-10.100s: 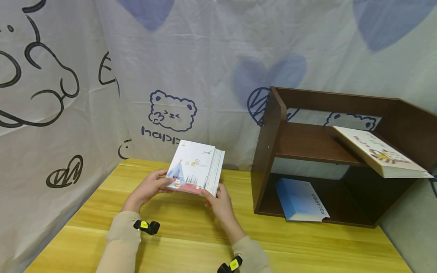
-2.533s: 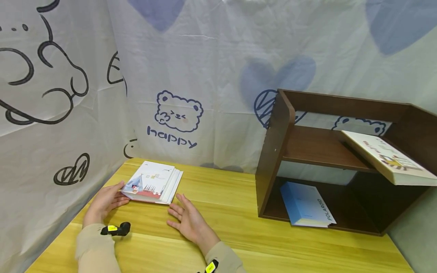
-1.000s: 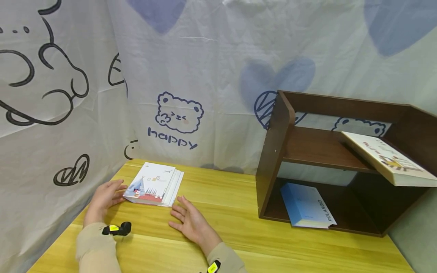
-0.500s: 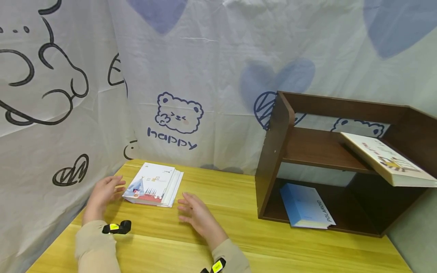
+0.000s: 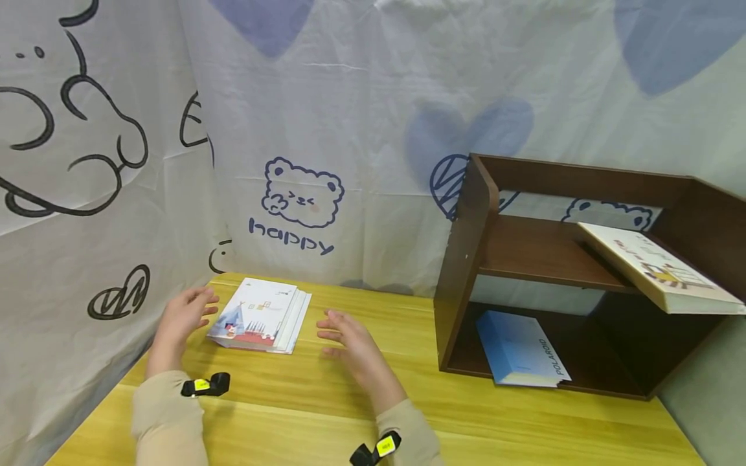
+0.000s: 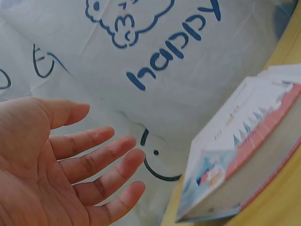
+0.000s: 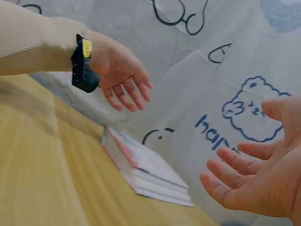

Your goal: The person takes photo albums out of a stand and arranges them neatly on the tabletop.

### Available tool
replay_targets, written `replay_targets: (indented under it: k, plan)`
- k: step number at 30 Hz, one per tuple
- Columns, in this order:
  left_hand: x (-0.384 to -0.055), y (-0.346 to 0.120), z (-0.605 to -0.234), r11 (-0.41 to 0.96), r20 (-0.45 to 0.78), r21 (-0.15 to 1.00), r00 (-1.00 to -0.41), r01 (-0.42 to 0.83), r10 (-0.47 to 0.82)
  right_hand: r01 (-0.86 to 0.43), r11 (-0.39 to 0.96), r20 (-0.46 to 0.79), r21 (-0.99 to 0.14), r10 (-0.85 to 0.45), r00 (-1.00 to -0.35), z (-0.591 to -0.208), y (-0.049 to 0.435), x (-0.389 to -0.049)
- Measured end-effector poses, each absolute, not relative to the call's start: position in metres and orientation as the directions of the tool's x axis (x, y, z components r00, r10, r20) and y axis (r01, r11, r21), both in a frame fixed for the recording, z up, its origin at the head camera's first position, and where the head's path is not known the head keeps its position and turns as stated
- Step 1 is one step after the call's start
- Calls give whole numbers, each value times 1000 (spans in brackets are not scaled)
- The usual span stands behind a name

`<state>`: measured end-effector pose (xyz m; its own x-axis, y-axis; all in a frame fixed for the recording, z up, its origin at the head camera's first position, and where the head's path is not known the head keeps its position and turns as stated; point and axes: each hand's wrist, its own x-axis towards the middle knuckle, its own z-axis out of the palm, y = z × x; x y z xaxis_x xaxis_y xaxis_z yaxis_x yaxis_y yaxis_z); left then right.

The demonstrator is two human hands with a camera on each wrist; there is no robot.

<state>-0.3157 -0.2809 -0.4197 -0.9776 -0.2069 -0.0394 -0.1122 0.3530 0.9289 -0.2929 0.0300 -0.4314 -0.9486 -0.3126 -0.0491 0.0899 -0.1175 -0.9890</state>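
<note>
Left of centre in head view, I see book stack point(image 5: 259, 310) lying on table point(image 5: 274, 404); left hand point(image 5: 183, 318) and right hand point(image 5: 357, 343), fingers loosely spread, have drawn clear: setting-down looks finished.

Dark-brown two-tier wooden shelf unit point(image 5: 457, 278) on yellow wood-grain table point(image 5: 495, 421). Upper tier point(image 5: 524, 247): thick cream-white book point(image 5: 658, 268), jutting past front edge. Lower tier point(image 5: 591, 359): blue-to-white book point(image 5: 521, 349) lettered "POLAROID". Behind: white fabric backdrop point(image 5: 373, 149), bluish hearts point(image 5: 469, 139), line-drawn bear point(image 5: 303, 197), word "happy" point(image 5: 291, 236).
</note>
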Motion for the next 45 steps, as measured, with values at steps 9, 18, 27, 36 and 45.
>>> replay_targets:
  k: [9,18,27,36,45]
  plan:
    - [-309,-267,-400,378,32,924,-976,-53,-215,0,-68,19,-998,-287,-958,-410,43,-290]
    - [-301,-256,-384,398,112,917,-968,14,-226,-52,-77,72,-996,-291,-954,-395,52,-283]
    - [-293,-242,-367,413,151,909,-963,48,-221,-104,-86,126,-991,-306,-944,-383,61,-278]
    - [-290,-229,-357,448,208,888,-958,100,-198,-175,-41,180,-984,-272,-945,-369,71,-274]
    - [-286,-221,-353,465,241,876,-952,128,-192,-212,-3,204,-977,-282,-937,-361,79,-268]
